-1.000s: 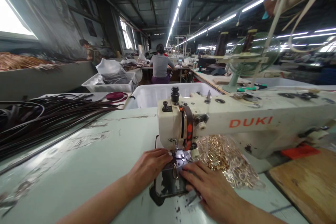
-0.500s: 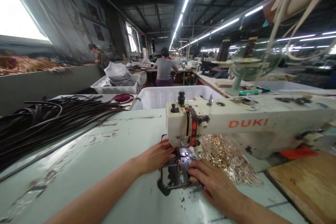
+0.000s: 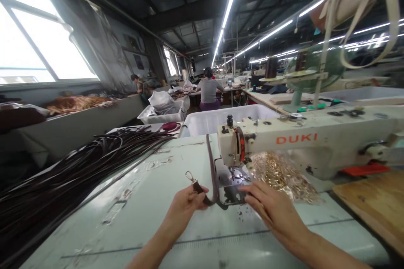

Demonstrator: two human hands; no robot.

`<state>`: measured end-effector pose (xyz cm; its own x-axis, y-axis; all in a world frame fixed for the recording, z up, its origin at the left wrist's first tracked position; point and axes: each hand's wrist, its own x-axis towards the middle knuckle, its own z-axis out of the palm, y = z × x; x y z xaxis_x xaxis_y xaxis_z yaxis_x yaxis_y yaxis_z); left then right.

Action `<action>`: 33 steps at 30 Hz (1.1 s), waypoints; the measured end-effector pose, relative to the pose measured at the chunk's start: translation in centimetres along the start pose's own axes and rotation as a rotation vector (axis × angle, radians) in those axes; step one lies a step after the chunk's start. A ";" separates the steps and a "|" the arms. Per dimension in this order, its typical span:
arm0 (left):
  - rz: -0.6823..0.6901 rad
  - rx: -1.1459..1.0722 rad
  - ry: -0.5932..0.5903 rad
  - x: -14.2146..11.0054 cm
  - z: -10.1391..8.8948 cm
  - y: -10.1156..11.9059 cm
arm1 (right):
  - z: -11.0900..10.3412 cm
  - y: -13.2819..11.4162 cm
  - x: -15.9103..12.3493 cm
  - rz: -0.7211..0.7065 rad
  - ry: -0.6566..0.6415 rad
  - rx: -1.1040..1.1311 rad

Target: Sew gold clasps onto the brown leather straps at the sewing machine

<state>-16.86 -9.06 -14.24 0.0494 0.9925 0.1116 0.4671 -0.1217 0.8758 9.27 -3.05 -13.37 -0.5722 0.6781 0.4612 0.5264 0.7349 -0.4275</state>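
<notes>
My left hand [image 3: 187, 204] is closed on the end of a dark brown strap [image 3: 212, 176], with a small metal clasp [image 3: 190, 175] sticking out past the fingers. The strap curves up and away beside the head of the cream DUKI sewing machine [image 3: 293, 143]. Fingers outstretched, my right hand [image 3: 272, 208] lies flat on the pale green table [image 3: 132, 214], its fingertips at the machine's shiny needle plate [image 3: 232, 191].
A big bundle of dark straps [image 3: 75, 176] lies on the table's left. A clear bag of gold metal clasps [image 3: 280, 174] sits under the machine arm. White bins [image 3: 217, 118] stand behind. A wooden board [image 3: 375, 206] is at right. People work farther back.
My left hand has pulled the strap end with its clasp out from under the needle toward me and left. My right hand slid back slightly. The camera has tilted up and left.
</notes>
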 end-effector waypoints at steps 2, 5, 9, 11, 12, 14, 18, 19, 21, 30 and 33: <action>-0.133 -0.386 0.029 -1.7 0.4 1.2 | 0.8 -2.3 0.6 -0.003 0.010 0.093; -0.149 -0.511 0.072 -3.6 1.0 3.1 | 2.3 -5.4 1.4 -0.007 -0.035 0.209; -0.143 -0.533 0.070 -5.6 0.8 5.0 | 3.6 -7.4 1.8 -0.063 -0.043 0.232; -0.152 -0.531 0.084 -6.3 0.6 5.5 | 3.9 -7.7 1.7 -0.095 -0.048 0.246; -0.153 -0.525 0.098 -6.6 0.5 5.6 | 3.9 -7.8 1.7 -0.099 -0.052 0.255; -0.148 -0.511 0.123 -7.2 0.4 5.9 | 4.0 -8.0 1.6 -0.092 -0.062 0.282; -0.156 -0.509 0.098 -7.9 0.3 6.4 | 4.0 -8.5 1.4 -0.118 -0.069 0.339; -0.160 -0.513 0.088 -8.1 0.2 6.5 | 4.0 -8.6 1.3 -0.138 -0.064 0.347; -0.167 -0.514 0.081 -8.3 0.2 6.7 | 3.9 -8.7 1.3 -0.188 -0.034 0.340; -0.189 -0.482 0.049 -8.6 0.2 7.1 | 3.0 -8.6 1.5 -0.437 0.123 0.141; -0.173 -0.443 0.046 -8.8 0.2 7.2 | 2.4 -8.7 1.5 -0.389 0.002 0.220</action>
<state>-13.79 -18.63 -9.01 -0.0395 0.9984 -0.0412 0.0433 0.0429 0.9981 2.35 -8.44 -10.81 -0.6998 0.3511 0.6220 0.1254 0.9177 -0.3769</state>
